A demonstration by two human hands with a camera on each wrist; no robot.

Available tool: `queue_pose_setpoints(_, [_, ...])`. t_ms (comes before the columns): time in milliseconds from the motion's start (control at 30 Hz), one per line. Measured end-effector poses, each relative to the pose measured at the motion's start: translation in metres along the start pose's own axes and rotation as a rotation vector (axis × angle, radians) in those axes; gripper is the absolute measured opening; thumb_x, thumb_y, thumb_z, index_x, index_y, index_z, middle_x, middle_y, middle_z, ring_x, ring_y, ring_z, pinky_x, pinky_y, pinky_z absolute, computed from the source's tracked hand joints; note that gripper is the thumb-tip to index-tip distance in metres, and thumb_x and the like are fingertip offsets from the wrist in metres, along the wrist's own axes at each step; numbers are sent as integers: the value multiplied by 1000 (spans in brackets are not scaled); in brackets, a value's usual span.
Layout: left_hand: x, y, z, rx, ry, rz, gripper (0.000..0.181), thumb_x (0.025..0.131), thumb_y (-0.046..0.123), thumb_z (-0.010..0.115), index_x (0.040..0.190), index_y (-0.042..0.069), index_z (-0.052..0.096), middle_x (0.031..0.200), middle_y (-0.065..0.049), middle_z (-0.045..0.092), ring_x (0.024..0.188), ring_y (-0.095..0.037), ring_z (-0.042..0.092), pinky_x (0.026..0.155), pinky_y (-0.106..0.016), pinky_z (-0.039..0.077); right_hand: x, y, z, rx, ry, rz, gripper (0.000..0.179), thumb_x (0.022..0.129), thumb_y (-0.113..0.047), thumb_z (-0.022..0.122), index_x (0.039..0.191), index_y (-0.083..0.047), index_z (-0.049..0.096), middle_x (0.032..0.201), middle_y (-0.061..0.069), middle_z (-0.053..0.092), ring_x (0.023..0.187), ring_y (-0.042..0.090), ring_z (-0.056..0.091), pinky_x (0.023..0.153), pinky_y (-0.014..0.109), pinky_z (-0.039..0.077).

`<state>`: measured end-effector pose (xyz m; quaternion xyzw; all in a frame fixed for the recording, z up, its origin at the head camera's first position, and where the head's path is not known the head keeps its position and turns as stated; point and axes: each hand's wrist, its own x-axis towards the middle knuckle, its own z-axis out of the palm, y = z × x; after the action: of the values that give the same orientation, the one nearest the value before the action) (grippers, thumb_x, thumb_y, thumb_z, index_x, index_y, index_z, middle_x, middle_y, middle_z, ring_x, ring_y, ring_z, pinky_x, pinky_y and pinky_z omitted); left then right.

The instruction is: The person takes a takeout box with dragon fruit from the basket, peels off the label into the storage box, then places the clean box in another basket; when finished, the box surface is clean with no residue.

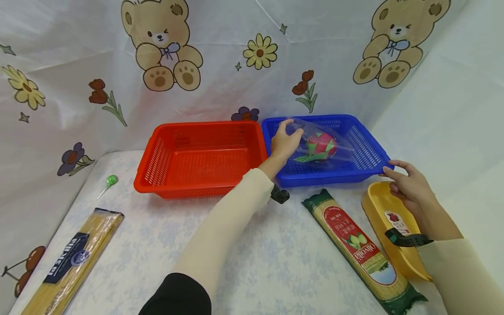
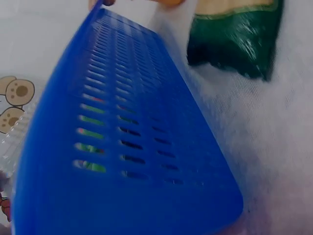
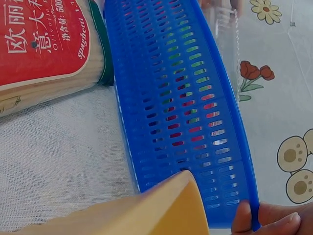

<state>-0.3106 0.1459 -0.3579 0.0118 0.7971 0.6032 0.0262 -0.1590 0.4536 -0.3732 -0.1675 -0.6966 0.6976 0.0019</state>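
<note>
In the head view my left hand (image 1: 286,141) pinches the edge of a clear plastic container or cover (image 1: 309,127), tilted over the blue basket (image 1: 315,179). A pink and green dragon fruit (image 1: 323,146) shows through the clear plastic. Whether the fruit lies inside the plastic or under it, I cannot tell. At the basket's right corner my right hand (image 1: 411,190) grips the rim between thumb and fingers. Close up, the right wrist view has the thumb and fingers (image 3: 274,218) on that rim, and pink and green show through the basket's slots.
A red basket (image 1: 204,192) stands left of the blue one. Olivoila spaghetti (image 1: 362,253) lies in front, beside a yellow tray (image 1: 409,258) under my right forearm. Another pasta pack (image 1: 75,262) and a green lollipop (image 1: 112,180) lie at the left. A printed cloth (image 1: 220,78) hangs behind.
</note>
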Motion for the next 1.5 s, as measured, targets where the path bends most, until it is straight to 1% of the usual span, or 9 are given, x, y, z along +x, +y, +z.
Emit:
queue_pose_setpoints(233, [1, -1, 6, 142, -242, -130, 61, 105, 37, 55, 159, 44, 27, 74, -1, 53, 43, -12, 20, 42, -29, 26, 0, 2, 0, 0, -7, -10, 31, 100, -28, 67, 122, -28, 46, 88, -8, 72, 54, 12, 44, 51, 21, 40])
queue_pose_setpoints(400, [-1, 2, 9, 67, -290, -204, 65, 106, 28, 55, 161, 44, 23, 61, 2, 37, 45, -10, 16, 43, -27, 23, -1, 2, 0, -7, 4, -21, 31, 100, -28, 67, 122, -27, 47, 88, -8, 72, 54, 12, 43, 50, 21, 39])
queue_pose_setpoints(567, [-4, 1, 7, -5, -332, -242, 69, 107, 21, 53, 163, 42, 18, 65, 0, 40, 47, -9, 19, 45, -26, 22, 1, 1, 2, -20, 16, -33, 31, 99, -29, 68, 122, -27, 47, 88, -8, 72, 53, 12, 43, 50, 22, 38])
queue_pose_setpoints(700, [-5, 2, 4, 69, -371, -247, 71, 108, 21, 52, 164, 42, 13, 58, 2, 31, 46, -9, 17, 46, -27, 21, 2, 1, 4, -64, 23, -39, 30, 100, -31, 67, 122, -28, 46, 87, -9, 72, 54, 13, 43, 50, 22, 39])
queue_pose_setpoints(833, [-6, 10, -4, 329, -399, -151, 77, 106, 25, 52, 165, 39, 4, 53, 1, 35, 42, -11, 22, 44, -28, 25, 3, 2, 6, -317, 100, -71, 35, 102, -41, 61, 130, -26, 47, 95, -9, 64, 62, 13, 47, 57, 21, 44])
queue_pose_setpoints(1000, [-14, 17, -15, 599, -451, 40, 85, 105, 35, 54, 164, 37, -7, 60, -2, 48, 43, -14, 37, 42, -28, 32, -4, 1, 13, -625, 181, -158, 61, 105, -46, 50, 149, -5, 38, 132, 23, 44, 90, 32, 56, 64, 21, 49])
queue_pose_setpoints(1167, [-39, 17, -45, 707, -447, 329, 79, 104, 42, 55, 166, 33, 6, 102, -5, 67, 75, -18, 60, 63, -30, 51, -22, -14, 33, -852, 311, -304, 59, 105, -40, 50, 151, -3, 40, 157, 31, 18, 100, 41, 50, 60, 18, 42])
queue_pose_setpoints(1300, [-71, 12, -79, 735, -387, 503, 67, 104, 44, 54, 163, 29, 25, 143, -2, 56, 112, -18, 61, 85, -35, 55, -41, -25, 50, -898, 415, -509, 48, 102, -31, 57, 144, -8, 53, 156, 20, 27, 86, 14, 47, 57, 13, 37])
queue_pose_setpoints(1500, [-122, -7, -130, 795, -252, 715, 58, 105, 43, 53, 158, 23, 40, 137, -4, 59, 102, -17, 63, 77, -31, 55, -82, -33, 87, -837, 397, -771, 40, 98, -20, 66, 134, -5, 62, 149, 15, 43, 104, 19, 53, 72, 2, 34])
